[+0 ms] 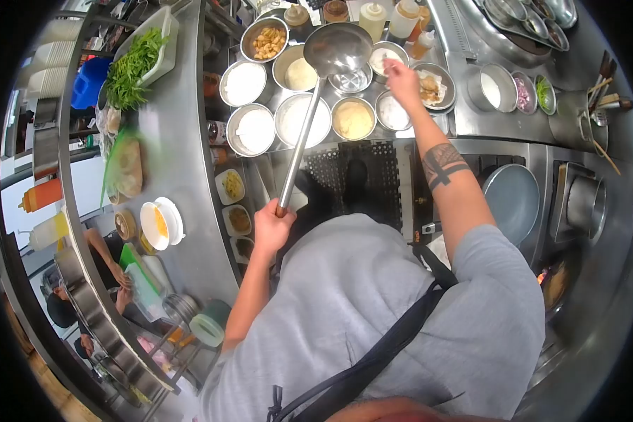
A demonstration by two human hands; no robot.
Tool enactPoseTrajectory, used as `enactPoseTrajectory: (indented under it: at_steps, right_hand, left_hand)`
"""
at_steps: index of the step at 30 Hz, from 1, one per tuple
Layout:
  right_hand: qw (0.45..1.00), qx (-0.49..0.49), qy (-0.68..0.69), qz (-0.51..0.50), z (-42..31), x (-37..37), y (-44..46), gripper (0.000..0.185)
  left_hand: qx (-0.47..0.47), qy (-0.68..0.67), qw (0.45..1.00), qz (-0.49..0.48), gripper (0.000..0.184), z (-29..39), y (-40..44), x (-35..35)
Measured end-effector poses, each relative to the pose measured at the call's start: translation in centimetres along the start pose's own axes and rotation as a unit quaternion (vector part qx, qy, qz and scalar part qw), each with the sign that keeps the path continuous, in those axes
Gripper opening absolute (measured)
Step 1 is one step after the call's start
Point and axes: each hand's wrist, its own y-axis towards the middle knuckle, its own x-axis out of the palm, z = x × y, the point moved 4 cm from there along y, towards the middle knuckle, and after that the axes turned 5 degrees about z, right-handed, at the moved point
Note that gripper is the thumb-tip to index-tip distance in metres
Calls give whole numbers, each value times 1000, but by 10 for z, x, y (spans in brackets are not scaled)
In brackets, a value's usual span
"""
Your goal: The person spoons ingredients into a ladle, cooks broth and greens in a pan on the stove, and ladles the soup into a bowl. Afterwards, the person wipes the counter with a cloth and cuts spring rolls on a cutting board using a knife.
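L hand point(274, 226) grips ladle point(309, 119) by handle, prob. so far end's nr R hand point(404, 86), narrowed over tub point(394, 46), can't tell if holding.

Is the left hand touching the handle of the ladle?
Touching: the head view shows the left hand closed around the ladle handle near its end.

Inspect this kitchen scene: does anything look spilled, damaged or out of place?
Nothing stands out as spilled or damaged. The ladle spans the containers, but the left hand holds it. One green-edged item at picture left is too blurred to judge.
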Motion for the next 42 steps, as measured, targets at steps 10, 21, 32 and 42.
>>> enactPoseTrajectory:
  at_steps: [10, 21, 32, 42]
  right_hand:
    - [996, 34, 47, 62, -12, -77, 2, 36]
    - [803, 267, 527, 73, 24, -86, -38, 28]
    - [972, 192, 136, -10, -2, -135, -95, 22]
    - [914, 336, 223, 44, 17, -79, -116, 26]
  left_hand:
    - [-83, -118, 989, -21, 12, 11, 31, 2]
    - [-81, -67, 994, -33, 13, 22, 30, -3]
    - [-48, -14, 997, -58, 12, 12, 26, -6]
    - [-38, 50, 996, -56, 17, 16, 23, -14]
